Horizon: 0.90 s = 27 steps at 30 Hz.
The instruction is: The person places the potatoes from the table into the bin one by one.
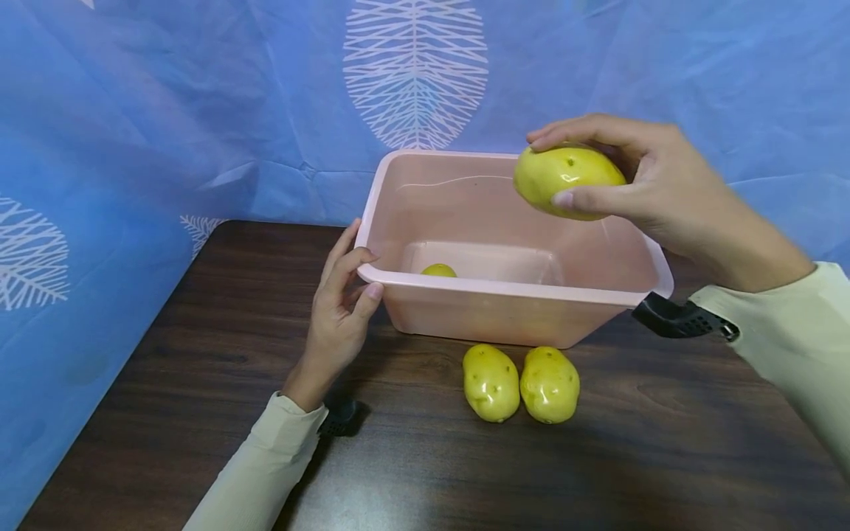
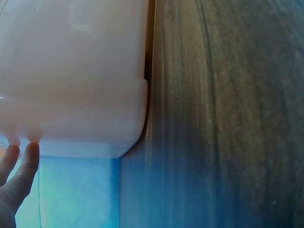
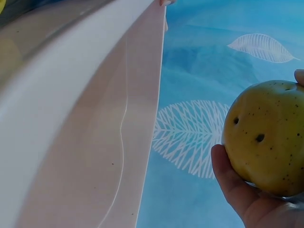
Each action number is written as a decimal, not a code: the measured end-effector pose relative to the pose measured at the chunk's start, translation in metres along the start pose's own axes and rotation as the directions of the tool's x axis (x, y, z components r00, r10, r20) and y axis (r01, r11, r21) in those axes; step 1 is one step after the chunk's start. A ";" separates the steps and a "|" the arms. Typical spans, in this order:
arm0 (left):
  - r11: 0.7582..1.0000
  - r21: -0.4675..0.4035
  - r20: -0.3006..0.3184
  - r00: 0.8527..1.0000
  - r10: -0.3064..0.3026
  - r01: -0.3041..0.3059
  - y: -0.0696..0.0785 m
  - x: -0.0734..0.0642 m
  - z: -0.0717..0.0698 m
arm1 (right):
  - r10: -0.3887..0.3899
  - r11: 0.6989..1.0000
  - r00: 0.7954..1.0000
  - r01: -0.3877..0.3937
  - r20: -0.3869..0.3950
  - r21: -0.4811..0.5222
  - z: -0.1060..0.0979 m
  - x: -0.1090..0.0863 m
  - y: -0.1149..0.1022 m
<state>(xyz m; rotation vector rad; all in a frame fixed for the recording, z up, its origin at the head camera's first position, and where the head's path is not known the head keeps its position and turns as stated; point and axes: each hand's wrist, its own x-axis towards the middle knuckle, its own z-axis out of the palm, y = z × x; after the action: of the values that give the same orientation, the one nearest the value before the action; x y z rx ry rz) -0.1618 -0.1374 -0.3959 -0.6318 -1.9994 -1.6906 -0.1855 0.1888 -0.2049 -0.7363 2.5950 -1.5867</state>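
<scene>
In the head view, my right hand (image 1: 657, 184) grips a glossy yellow potato (image 1: 564, 177) above the right part of a pink plastic bin (image 1: 505, 287). The thumb lies on the near side of the potato and the fingers over its top. The right wrist view shows this potato (image 3: 266, 137) with small dark pits. My left hand (image 1: 339, 317) holds the bin's near left corner by the rim, and fingertips touch its outer wall in the left wrist view. Inside the bin, another potato (image 1: 440, 271) is mostly hidden behind the front wall.
Two more potatoes, a left one (image 1: 491, 383) and a right one (image 1: 550, 385), lie side by side on the dark wooden table (image 1: 398, 472) in front of the bin. Behind the table hangs a blue cloth (image 1: 265, 96) with white leaf prints.
</scene>
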 end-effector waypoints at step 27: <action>1.000 -0.010 -0.003 1.000 0.001 -0.001 -0.001 0.001 0.000 | 0.015 1.000 1.000 -0.015 -0.018 -0.015 -0.003 0.060 0.026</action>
<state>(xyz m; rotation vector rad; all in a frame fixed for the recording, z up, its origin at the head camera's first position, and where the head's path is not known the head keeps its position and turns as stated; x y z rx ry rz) -0.1628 -0.1371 -0.3959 -0.6328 -1.9894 -1.7004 -0.2496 0.1774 -0.2122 -0.7053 2.6209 -1.5791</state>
